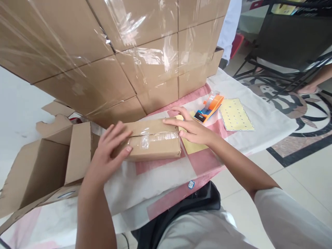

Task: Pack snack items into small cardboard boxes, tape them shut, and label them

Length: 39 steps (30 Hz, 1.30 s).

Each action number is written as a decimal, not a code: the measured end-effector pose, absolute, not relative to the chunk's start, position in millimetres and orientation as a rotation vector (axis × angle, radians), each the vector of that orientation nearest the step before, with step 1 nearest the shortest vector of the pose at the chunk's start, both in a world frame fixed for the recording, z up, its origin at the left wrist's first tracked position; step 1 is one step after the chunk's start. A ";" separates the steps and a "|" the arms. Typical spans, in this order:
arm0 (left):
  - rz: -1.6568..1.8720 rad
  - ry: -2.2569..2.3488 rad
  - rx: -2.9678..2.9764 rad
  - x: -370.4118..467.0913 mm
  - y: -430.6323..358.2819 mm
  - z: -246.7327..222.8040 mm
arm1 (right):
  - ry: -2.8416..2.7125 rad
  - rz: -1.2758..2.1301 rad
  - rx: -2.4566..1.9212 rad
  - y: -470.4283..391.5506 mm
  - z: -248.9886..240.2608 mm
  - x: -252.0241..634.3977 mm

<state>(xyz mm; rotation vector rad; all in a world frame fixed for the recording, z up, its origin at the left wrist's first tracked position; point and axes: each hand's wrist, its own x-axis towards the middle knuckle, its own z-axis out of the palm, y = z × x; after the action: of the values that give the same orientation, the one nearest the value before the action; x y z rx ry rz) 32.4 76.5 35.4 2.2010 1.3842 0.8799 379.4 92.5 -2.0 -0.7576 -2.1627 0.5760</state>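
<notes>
A small cardboard box [155, 147] lies on the table before me, with clear tape along its top seam and over its front edge. My left hand [111, 148] grips its left end, fingers over the top and thumb on the front edge. At the right end, my right hand [193, 128] rests with spread fingers, the index fingertip touching the top. Just beyond that hand sits an orange and blue tape dispenser [209, 108]. A yellow sheet [193, 147] lies partly under my right hand.
Large stacked cartons [153, 65] wrapped in clear film rise behind the box. An open carton [52, 166] stands at the left. A yellow dotted card [236, 114] lies at the right on the cloth-covered table [269, 114]. Beyond are a dark chair [282, 38] and another person's foot [308, 89].
</notes>
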 end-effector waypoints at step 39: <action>1.098 0.969 1.695 226.6 12.3 33.6 | -1.825 -0.325 -0.862 30.9 19.6 416.8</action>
<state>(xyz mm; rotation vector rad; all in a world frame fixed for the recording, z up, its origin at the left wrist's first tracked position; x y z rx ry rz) 226.6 12.3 33.6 1.6950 0.9689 1.0981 416.8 30.9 19.6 -0.8621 -1.8248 -0.3254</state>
